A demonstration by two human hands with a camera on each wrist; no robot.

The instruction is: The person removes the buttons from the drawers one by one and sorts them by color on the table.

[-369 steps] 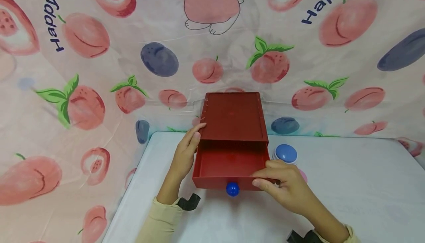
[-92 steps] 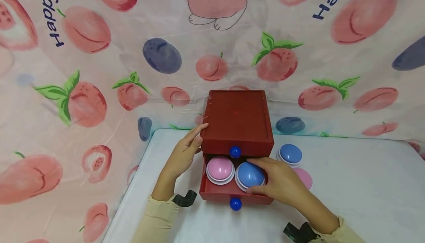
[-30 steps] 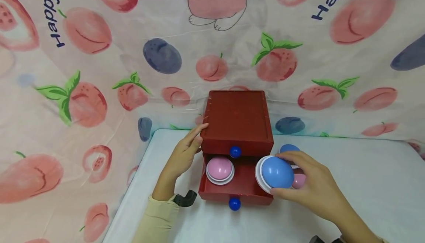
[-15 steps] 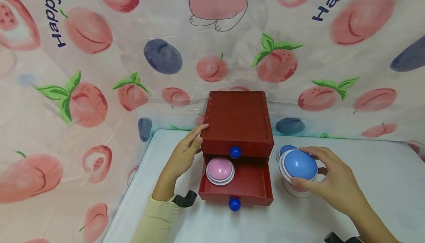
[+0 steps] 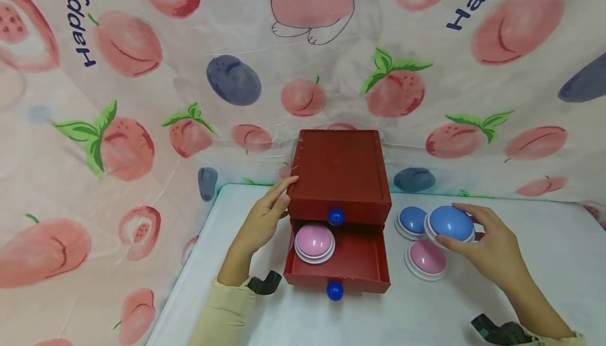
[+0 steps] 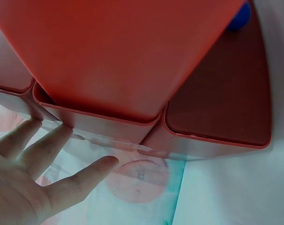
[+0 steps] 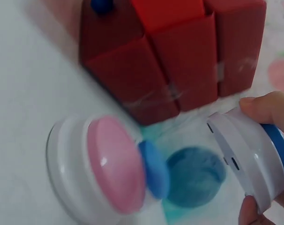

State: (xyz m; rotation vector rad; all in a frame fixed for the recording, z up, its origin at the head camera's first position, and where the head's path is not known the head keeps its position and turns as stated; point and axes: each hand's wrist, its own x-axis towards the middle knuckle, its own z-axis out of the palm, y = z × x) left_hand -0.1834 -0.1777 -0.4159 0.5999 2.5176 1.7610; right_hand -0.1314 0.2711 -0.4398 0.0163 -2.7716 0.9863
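Right hand (image 5: pixel 492 246) pinches the blue dome button (image 5: pixel 451 223) at its ten o'clock; left hand (image 5: pixel 262 220), fingers spread, steadies the red drawer box (image 5: pixel 338 170).

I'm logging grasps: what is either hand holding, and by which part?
The right hand grips a blue dome button by its white rim. The left hand holds nothing, resting flat against the red drawer box.

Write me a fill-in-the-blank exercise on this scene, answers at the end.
1. The right hand holds a ____ button above the table.
2. The open drawer contains one ____ button.
3. The left hand rests against the red ____.
4. Both drawer knobs are ____.

Missing words: blue; pink; box; blue
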